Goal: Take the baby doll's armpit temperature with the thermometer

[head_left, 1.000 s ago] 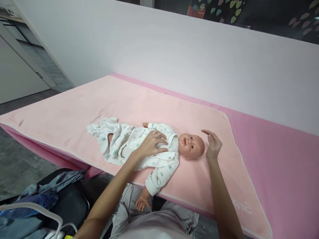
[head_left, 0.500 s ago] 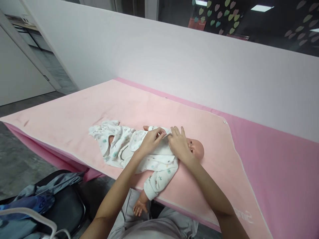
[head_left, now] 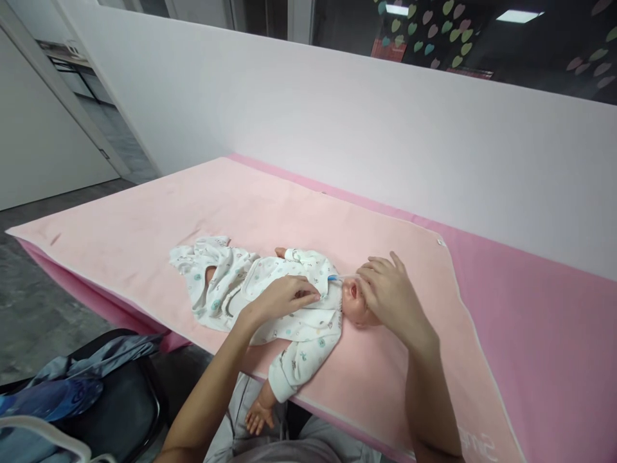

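Note:
A baby doll [head_left: 355, 305] lies on its back, head to the right, dressed in a white baby garment [head_left: 308, 321] with small coloured prints. My left hand [head_left: 284, 297] rests over the chest, its curled fingertips and thumb closed at the garment's front flap. Over the upper part of the doll's face is my right hand [head_left: 390, 292], which hides the eyes. Its thumb and forefinger pinch the end of a thin pale strip [head_left: 346, 277], stretched from a blue tab [head_left: 333, 278] at the collar. The doll's near arm [head_left: 260, 408] hangs past the table edge.
A pale pink mat [head_left: 260, 199] covers the table over a darker pink cloth [head_left: 530, 308]. A white partition [head_left: 337, 116] stands behind. At lower left, a black chair [head_left: 120, 399] holds grey-blue cloth and a blue plastic item [head_left: 53, 399].
My right hand has moved right from the collar to over the doll's face. The pale strip and blue tab now show, and the flap lies flatter. My left hand has lowered slightly.

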The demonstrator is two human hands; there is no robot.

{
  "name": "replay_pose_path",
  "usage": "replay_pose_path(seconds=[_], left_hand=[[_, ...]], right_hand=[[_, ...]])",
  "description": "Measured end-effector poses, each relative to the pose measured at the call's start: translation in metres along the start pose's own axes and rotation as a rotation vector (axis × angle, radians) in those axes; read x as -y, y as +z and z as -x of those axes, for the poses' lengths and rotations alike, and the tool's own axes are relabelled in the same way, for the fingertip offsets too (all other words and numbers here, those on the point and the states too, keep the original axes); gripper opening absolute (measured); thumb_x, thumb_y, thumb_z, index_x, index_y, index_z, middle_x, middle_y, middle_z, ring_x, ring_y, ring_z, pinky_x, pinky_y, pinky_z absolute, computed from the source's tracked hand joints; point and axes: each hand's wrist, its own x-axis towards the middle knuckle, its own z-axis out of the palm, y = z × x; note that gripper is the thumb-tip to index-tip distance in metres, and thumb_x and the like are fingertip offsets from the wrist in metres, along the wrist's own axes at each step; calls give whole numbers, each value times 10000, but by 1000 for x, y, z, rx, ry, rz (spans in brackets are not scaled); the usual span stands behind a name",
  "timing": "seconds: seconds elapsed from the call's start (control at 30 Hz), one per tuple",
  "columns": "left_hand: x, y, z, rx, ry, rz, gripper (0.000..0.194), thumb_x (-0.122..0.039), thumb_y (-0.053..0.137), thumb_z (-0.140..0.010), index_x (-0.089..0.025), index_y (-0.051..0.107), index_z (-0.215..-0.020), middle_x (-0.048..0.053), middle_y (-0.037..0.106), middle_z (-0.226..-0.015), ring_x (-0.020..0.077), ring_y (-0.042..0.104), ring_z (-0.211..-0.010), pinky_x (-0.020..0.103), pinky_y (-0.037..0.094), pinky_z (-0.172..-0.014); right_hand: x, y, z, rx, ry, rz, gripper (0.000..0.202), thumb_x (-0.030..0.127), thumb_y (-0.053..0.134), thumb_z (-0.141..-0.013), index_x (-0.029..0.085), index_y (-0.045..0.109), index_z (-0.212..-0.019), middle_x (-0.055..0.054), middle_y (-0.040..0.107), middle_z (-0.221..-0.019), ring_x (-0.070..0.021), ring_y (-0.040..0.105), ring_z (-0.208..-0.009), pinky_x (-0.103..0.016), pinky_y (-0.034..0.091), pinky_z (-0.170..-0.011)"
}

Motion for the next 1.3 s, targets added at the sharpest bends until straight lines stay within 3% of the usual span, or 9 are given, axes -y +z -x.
replay_pose_path(seconds=[0.07, 0.13, 0.27, 0.4, 0.6, 0.9, 1.07, 1.3], left_hand=[[-6, -11, -2, 72, 10, -46, 351, -459, 440, -852, -230, 706, -871, 46, 681, -820, 190, 610, -736, 268, 423, -665], [-17, -26, -8, 67, -24, -115, 371, -489, 465, -831, -226, 694, -959, 51, 692, -821, 203, 624, -743, 274, 432, -662], [-45, -57, -21, -86, -23, -259, 489, -520, 464, -826, -234, 562, -1210, 45, 694, -937, 212, 630, -829, 287, 453, -709], [-65, -75, -28, -179, 50, -311, 474, -517, 437, -846, -263, 538, -1233, 27, 686, -962, 206, 630, -840, 302, 465, -720], [-66, -81, -27, -334, 35, -324, 344, -473, 431, -860, -297, 650, -1059, 20, 662, -903, 193, 625, -763, 300, 462, -659], [-57, -86, -22, -427, 77, -365, 318, -435, 393, -885, -283, 665, -946, 37, 617, -909, 160, 593, -681, 281, 433, -599], [-61, -91, -13, -401, 110, -421, 339, -407, 349, -914, -235, 630, -994, 59, 588, -1019, 138, 584, -698, 277, 447, -636], [-65, -92, -6, -360, 117, -457, 339, -391, 319, -933, -220, 599, -1021, 56, 599, -1011, 152, 587, -755, 273, 452, -652]], right_hand=[[-11, -17, 7, -73, 45, -80, 274, 204, 385, -886, 227, 645, -803, -34, 658, -839, -219, 571, -1001, -516, 254, -1056], [-18, -27, 12, -157, 90, -150, 233, 261, 416, -891, 245, 645, -856, -19, 664, -879, -212, 581, -999, -514, 273, -1052], [-18, -30, 11, -262, 106, -280, 193, 310, 470, -883, 262, 655, -905, -10, 679, -904, -212, 596, -991, -518, 292, -1050], [-12, -26, 5, -336, 92, -381, 176, 294, 500, -873, 266, 666, -923, -6, 686, -916, -198, 605, -978, -508, 290, -1062], [-8, -21, -1, -413, 123, -468, 168, 291, 515, -867, 264, 670, -925, -5, 690, -910, -179, 621, -917, -499, 287, -1070], [-7, -15, -7, -385, 113, -535, 146, 286, 523, -867, 239, 660, -849, -3, 685, -903, -151, 627, -866, -470, 313, -1065], [-5, -12, -9, -361, 114, -526, 151, 278, 510, -873, 223, 639, -817, -12, 680, -896, -155, 625, -882, -472, 310, -1068], [-3, -11, -11, -357, 106, -487, 156, 254, 491, -884, 209, 619, -809, -11, 675, -895, -138, 619, -873, -445, 303, -1074]])
